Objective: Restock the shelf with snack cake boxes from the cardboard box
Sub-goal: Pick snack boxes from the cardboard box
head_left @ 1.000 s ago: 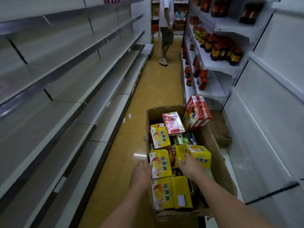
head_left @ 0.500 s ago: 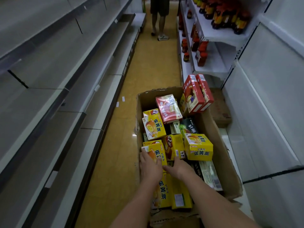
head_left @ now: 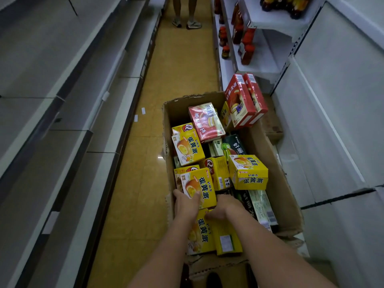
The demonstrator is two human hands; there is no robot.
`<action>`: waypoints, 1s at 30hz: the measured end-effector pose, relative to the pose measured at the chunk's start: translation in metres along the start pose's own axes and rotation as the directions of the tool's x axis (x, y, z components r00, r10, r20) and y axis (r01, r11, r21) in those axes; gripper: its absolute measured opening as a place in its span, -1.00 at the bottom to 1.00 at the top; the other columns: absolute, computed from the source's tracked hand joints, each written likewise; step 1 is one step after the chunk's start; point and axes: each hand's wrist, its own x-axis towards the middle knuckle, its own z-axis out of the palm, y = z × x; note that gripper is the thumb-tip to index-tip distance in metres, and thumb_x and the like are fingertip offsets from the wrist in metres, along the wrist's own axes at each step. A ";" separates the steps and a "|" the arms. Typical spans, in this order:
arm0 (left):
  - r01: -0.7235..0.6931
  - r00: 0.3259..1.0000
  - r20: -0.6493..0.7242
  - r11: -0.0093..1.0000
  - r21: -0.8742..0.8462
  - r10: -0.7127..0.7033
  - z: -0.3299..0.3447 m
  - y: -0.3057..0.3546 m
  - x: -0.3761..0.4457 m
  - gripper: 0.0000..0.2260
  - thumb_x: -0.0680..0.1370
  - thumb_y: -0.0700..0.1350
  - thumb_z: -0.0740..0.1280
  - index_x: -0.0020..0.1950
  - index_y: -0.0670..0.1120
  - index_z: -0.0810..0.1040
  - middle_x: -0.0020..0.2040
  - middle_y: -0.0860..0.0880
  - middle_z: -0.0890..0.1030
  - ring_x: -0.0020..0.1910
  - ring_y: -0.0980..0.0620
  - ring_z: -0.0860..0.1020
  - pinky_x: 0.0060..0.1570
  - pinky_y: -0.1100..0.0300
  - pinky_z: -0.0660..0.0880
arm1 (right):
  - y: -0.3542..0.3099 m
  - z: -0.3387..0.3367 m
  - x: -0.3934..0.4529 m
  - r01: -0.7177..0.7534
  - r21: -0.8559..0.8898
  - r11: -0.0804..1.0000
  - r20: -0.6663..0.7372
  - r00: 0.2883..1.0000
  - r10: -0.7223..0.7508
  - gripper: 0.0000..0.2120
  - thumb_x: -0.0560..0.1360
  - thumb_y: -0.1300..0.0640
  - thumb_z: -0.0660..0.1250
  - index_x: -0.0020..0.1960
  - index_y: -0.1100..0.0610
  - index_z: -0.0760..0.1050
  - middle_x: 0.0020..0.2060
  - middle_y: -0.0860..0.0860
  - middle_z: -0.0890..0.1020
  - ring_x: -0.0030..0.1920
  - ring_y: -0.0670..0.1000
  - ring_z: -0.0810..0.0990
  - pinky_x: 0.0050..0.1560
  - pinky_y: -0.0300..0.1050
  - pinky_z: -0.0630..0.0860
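dim, warm light is falling from overhead; a small glare spot is shining on the floor [head_left: 160,157] at centre. wide-angle distortion is bending the shelves [head_left: 62,96] along both edges, and the corners are softening.

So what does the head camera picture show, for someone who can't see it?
Two bare hands, left hand and right hand, grip a yellow snack cake box inside an open brown cardboard box full of yellow and red boxes, between grey shop shelves.
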 end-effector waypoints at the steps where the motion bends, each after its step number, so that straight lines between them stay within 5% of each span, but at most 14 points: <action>1: 0.003 1.000 0.016 1.000 -0.013 -0.003 0.000 0.000 0.000 -0.50 0.57 0.00 0.32 0.33 -0.19 0.17 0.26 -0.20 0.47 0.18 -0.20 0.50 0.12 -0.03 0.50 | -0.001 0.000 -0.002 -0.003 -0.014 1.000 0.001 1.000 0.003 -0.37 0.39 -0.16 0.42 0.37 0.06 0.38 0.30 0.06 0.49 0.26 0.11 0.50 0.18 -0.03 0.49; 5: 0.035 0.993 0.112 0.994 -0.106 -0.023 -0.002 0.003 0.003 -0.36 0.55 0.05 0.35 0.41 -0.17 0.04 0.33 -0.19 0.41 0.26 -0.22 0.45 0.24 -0.11 0.44 | 0.001 -0.004 -0.009 0.020 -0.003 1.000 -0.058 0.998 -0.020 -0.26 0.41 -0.13 0.39 0.48 0.05 0.18 0.36 0.08 0.38 0.32 0.15 0.43 0.21 0.00 0.46; 9: 0.071 0.985 0.172 0.967 -0.244 -0.029 -0.005 0.006 0.003 -0.18 0.50 0.17 0.35 0.52 -0.15 -0.06 0.45 -0.17 0.32 0.36 -0.22 0.38 0.30 -0.16 0.38 | 0.008 -0.019 -0.022 0.109 0.115 0.987 -0.159 0.983 -0.090 -0.45 0.42 -0.10 0.37 0.35 -0.02 0.34 0.17 0.02 0.55 0.15 0.10 0.54 0.09 -0.07 0.49; 13: 0.013 0.994 0.106 0.952 -0.306 0.021 -0.011 0.013 -0.003 -0.40 0.50 0.12 0.38 0.35 -0.19 0.23 0.34 -0.14 0.41 0.26 -0.13 0.44 0.20 0.00 0.42 | 0.008 -0.040 -0.038 0.170 0.116 0.979 -0.157 0.976 -0.151 -0.48 0.43 -0.09 0.37 0.34 0.03 0.40 0.26 0.06 0.51 0.21 0.12 0.50 0.17 -0.07 0.45; 18: -0.061 0.995 0.051 0.925 -0.374 0.086 -0.033 0.029 -0.020 -0.25 0.35 0.18 0.49 0.39 -0.03 0.21 0.25 -0.05 0.51 0.15 -0.13 0.54 0.15 -0.08 0.51 | -0.004 -0.062 -0.060 0.233 0.064 0.970 -0.221 0.951 -0.214 -0.53 0.48 -0.12 0.29 0.31 0.08 0.43 0.28 0.13 0.45 0.27 0.15 0.44 0.19 -0.04 0.42; 21: -0.067 0.998 -0.035 0.863 -0.500 0.058 -0.057 0.033 -0.028 -0.44 0.41 -0.05 0.51 0.28 -0.10 0.29 0.12 -0.14 0.58 -0.03 -0.13 0.61 -0.09 0.00 0.59 | -0.013 -0.076 -0.075 0.229 0.068 0.971 -0.303 0.932 -0.199 -0.40 0.47 -0.20 0.24 0.43 0.06 0.32 0.40 0.09 0.35 0.34 0.15 0.39 0.24 0.02 0.41; 23: -0.070 0.994 -0.110 0.831 -0.551 0.010 -0.078 0.033 -0.038 -0.43 0.37 -0.10 0.54 0.23 -0.13 0.28 0.09 -0.19 0.58 -0.04 -0.17 0.61 -0.04 -0.02 0.58 | -0.022 -0.083 -0.085 0.296 0.166 0.941 -0.391 0.895 -0.212 -0.44 0.48 -0.17 0.25 0.40 0.07 0.36 0.36 0.08 0.39 0.30 0.13 0.42 0.22 0.01 0.42; 26: -0.138 0.968 -0.249 0.757 -0.639 -0.035 -0.105 0.029 -0.049 -0.29 0.25 -0.06 0.59 0.22 -0.10 0.24 0.15 -0.23 0.57 0.03 -0.24 0.60 0.06 -0.15 0.57 | -0.042 -0.089 -0.102 0.460 0.382 0.802 -0.545 0.813 -0.206 -0.53 0.49 -0.04 0.31 0.33 0.14 0.41 0.24 0.09 0.48 0.18 0.10 0.47 0.06 -0.09 0.38; 30: -0.269 0.912 -0.404 0.645 -0.715 -0.067 -0.144 0.021 -0.072 -0.29 0.36 -0.10 0.55 0.34 -0.16 0.21 0.21 -0.21 0.51 0.14 -0.24 0.55 0.13 -0.16 0.54 | -0.083 -0.089 -0.121 0.614 0.706 0.353 -0.611 0.780 -0.134 -0.61 0.51 0.15 0.29 0.33 0.16 0.40 0.18 0.13 0.49 0.03 0.06 0.42 -0.09 -0.12 0.33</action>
